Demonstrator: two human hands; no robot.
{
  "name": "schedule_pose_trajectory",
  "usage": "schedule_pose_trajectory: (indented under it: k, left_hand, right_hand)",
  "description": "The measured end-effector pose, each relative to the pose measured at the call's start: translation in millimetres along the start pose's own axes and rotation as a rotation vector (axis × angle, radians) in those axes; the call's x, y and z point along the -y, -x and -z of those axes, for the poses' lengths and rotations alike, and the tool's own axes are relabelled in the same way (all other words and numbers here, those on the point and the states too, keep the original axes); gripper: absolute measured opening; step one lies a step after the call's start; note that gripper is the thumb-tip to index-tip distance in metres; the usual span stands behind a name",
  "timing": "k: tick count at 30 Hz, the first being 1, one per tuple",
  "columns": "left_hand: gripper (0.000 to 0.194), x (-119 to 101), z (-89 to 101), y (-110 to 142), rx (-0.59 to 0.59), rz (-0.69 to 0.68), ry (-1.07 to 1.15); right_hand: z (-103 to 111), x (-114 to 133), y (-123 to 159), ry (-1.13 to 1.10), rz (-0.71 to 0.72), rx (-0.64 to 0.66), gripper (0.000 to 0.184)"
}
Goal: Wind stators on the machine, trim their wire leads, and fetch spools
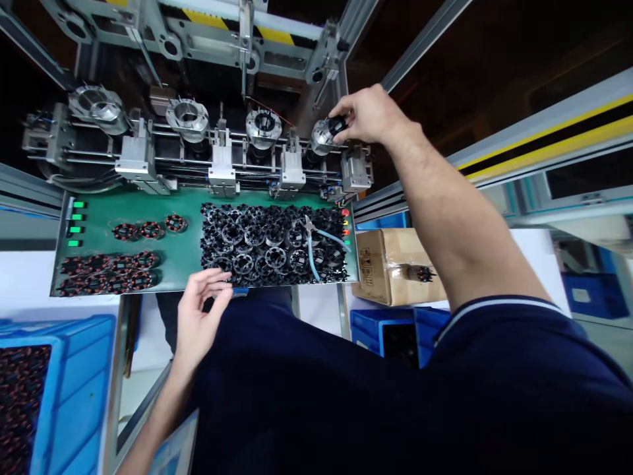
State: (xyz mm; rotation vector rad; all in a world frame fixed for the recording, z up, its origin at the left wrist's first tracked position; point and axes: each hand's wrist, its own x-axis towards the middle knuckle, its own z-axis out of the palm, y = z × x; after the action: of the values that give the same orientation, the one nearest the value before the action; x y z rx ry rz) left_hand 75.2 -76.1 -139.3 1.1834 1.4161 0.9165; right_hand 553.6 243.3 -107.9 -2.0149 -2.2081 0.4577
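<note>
Head view: your right grip (370, 115) pinches a black plastic part (337, 125) on the rightmost aluminium fixture (321, 140); your left grip (200, 316) hangs open, farther off

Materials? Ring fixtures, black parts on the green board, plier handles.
The ring fixtures look like machined aluminium: bright, silvery metal. The black parts look like matte moulded plastic, hard to confirm at this size. The plier handles look like glossy blue vinyl or rubber.

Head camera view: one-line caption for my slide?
Right hand at a metal fixture, left hand beside black rings on a green board.
</note>
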Motion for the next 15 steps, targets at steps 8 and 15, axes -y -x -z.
schedule_pose_trajectory:
  k: [8,15]
  left_hand:
    - [0.034,-4,-15.4,-58,-0.085,-0.468,-0.625]
    - [0.026,18,-11.1,-103,0.058,-0.503,-0.821]
  right_hand:
    - [10,9,4,0.133,0.038,0.140,0.064]
    - [-36,27,64,0.083,0.043,0.001,0.107]
